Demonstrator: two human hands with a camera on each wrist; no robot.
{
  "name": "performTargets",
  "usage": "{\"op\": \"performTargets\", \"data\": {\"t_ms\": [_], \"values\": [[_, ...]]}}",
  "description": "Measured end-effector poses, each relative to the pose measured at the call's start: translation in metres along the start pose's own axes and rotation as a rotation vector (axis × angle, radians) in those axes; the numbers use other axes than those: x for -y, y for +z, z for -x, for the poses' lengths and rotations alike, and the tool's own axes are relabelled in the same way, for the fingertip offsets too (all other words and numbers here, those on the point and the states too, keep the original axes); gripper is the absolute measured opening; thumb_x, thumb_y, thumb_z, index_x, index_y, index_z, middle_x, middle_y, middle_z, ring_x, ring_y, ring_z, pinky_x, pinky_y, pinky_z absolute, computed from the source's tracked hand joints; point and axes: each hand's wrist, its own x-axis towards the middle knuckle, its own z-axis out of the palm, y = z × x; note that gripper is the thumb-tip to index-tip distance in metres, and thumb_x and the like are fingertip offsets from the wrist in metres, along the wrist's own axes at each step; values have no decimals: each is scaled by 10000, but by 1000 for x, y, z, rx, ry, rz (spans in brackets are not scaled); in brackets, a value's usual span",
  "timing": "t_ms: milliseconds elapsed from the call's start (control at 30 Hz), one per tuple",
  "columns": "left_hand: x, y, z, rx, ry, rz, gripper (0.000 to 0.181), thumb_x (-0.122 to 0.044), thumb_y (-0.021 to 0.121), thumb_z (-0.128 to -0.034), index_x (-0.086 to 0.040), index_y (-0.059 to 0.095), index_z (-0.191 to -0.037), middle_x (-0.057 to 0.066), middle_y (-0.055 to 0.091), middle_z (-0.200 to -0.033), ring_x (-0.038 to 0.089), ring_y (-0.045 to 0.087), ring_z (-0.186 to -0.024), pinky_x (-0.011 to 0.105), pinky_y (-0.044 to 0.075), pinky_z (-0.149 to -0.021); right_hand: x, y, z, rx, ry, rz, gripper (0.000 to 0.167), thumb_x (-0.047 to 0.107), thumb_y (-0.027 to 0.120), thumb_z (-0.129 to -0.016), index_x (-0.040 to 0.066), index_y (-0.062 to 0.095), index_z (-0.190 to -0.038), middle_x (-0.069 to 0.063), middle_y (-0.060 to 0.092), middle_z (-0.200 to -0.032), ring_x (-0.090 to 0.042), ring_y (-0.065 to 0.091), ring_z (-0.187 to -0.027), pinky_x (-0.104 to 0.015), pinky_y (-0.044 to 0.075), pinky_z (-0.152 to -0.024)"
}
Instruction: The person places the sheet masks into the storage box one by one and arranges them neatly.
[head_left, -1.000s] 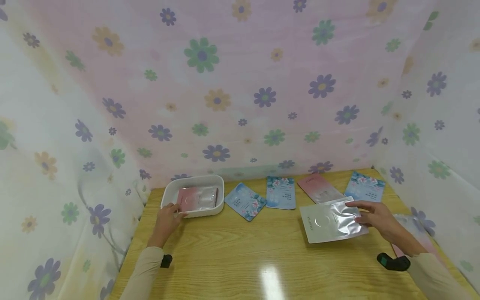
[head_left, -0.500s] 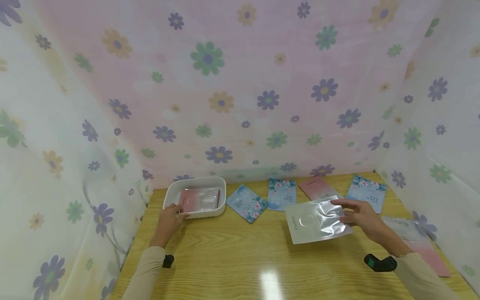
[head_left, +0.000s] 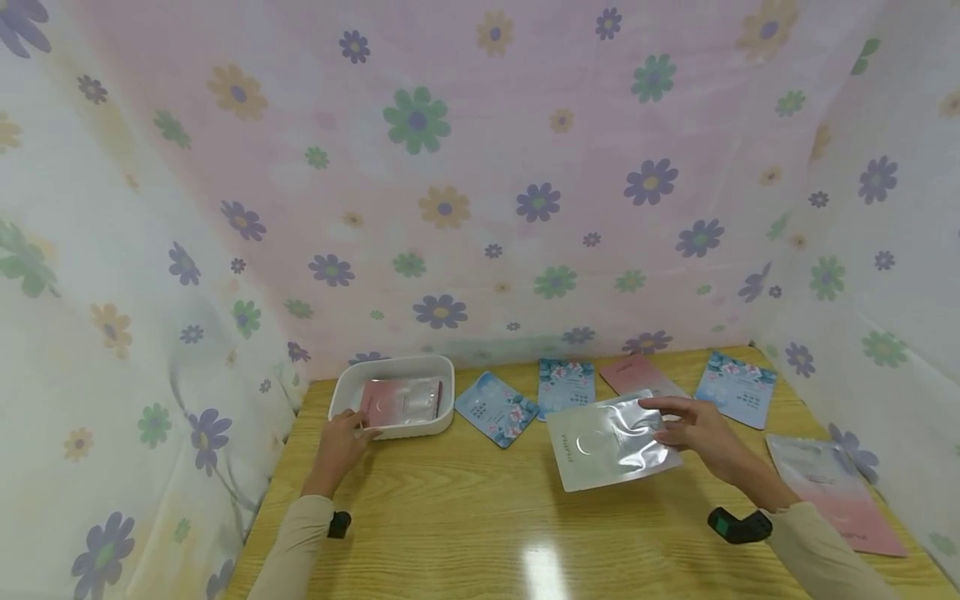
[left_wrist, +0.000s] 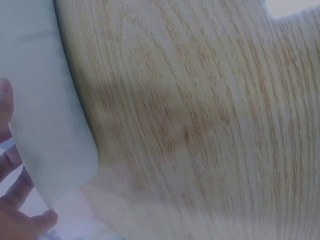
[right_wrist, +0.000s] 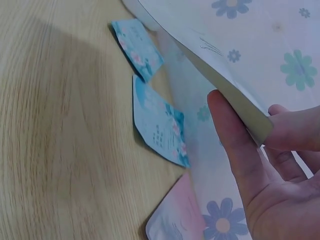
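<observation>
My right hand [head_left: 701, 437] pinches a silvery pale-green sachet [head_left: 588, 446] by its right end, holding it tilted above the table. In the right wrist view the thumb and fingers [right_wrist: 232, 135] lie on opposite sides of the sachet's edge. At the left, my left hand [head_left: 341, 450] grips the near left rim of a white plastic basket [head_left: 408, 430]. Fingers and thumb also show at the rim of the basket [left_wrist: 45, 100] in the left wrist view. Inside the basket lie pink-and-silver sachets [head_left: 397, 402], apparently stacked; how many is hidden.
Along the back of the wooden table [head_left: 450, 533] lie a tilted blue floral sachet [head_left: 495, 408], a second blue sachet [head_left: 564, 385], a pink sachet [head_left: 637, 375] and another blue one [head_left: 737, 389]. A pink-and-silver sachet [head_left: 836, 492] is at the right edge. Flowered cloth [head_left: 487, 208] encloses the table.
My right hand has moved left with the silvery sachet, away from the pink sachet at the right edge. The left hand has stayed on the basket's rim. The head view has shifted slightly.
</observation>
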Motion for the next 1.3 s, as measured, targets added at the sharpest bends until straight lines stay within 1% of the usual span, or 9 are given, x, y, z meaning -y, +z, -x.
{"op": "performTargets", "data": {"t_ms": [167, 367, 567, 800, 900, 1000, 1067, 1167, 1300], "values": [[-1, -1, 0, -13, -3, -4, 266, -145, 842, -690, -65, 589, -715, 34, 504, -660, 187, 426, -570, 390, 380, -576, 6, 8, -3, -5, 20, -10, 473, 70, 665, -874, -67, 506, -1297, -100, 456, -1313, -169, 644, -841, -362, 536, -677], [0, 0, -1, -5, -5, 7, 265, -149, 840, -697, -69, 587, -711, 36, 510, -664, 191, 432, -571, 384, 388, -573, 11, 15, -9, -1, 15, -41, 493, 71, 651, -888, -80, 472, -1322, -176, 458, -1323, -177, 644, -852, -360, 534, -688], [0, 1, -2, 27, -27, 9, 262, -180, 828, -719, -78, 587, -727, 20, 496, -668, 194, 435, -581, 387, 370, -596, 12, 23, -19, 8, 17, -55, 507, 75, 634, -900, -72, 448, -1348, -299, 371, -1376, -163, 637, -880, -361, 529, -719], [0, -1, -1, 50, -71, 6, 246, -193, 818, -735, -77, 601, -752, 20, 506, -687, 208, 447, -607, 408, 362, -627, 14, 33, -36, 39, 26, -41, 502, 79, 629, -897, -42, 461, -1354, -265, 370, -1407, -125, 575, -1030, -357, 516, -759], [0, -1, 0, 49, -75, 10, 246, -192, 817, -738, -75, 602, -750, 25, 513, -694, 212, 451, -613, 418, 368, -635, 16, 36, -42, 50, 31, -64, 500, 71, 634, -890, -24, 471, -1353, -237, 356, -1434, -227, 515, -1149, -364, 520, -754], [1, -1, 0, 40, -68, 13, 252, -183, 822, -731, -70, 596, -736, 30, 514, -687, 210, 447, -603, 419, 374, -629, 18, 39, -49, 67, 26, -106, 501, 37, 633, -881, -24, 472, -1352, -227, 343, -1448, -320, 353, -1300, -358, 521, -761], [1, -1, 0, 35, -61, 15, 256, -180, 823, -728, -66, 594, -732, 32, 513, -683, 209, 442, -597, 418, 377, -628, 20, 41, -53, 82, 24, -124, 495, 21, 621, -883, -26, 470, -1352, -231, 337, -1451, -392, 275, -1338, -356, 517, -770], [2, 0, 0, 33, -59, 10, 258, -181, 827, -723, -70, 595, -733, 33, 512, -680, 207, 438, -594, 415, 379, -630, 22, 43, -59, 106, 23, -120, 497, 36, 613, -893, -10, 464, -1364, -218, 306, -1475, -422, 162, -1379, -347, 502, -789], [2, 1, 0, 38, -65, 4, 263, -190, 829, -724, -79, 591, -735, 35, 518, -684, 212, 440, -600, 413, 369, -633, 25, 48, -66, 127, 36, -127, 520, 62, 619, -897, 6, 444, -1383, -206, 247, -1507, -430, 158, -1379, -344, 492, -796]]}}
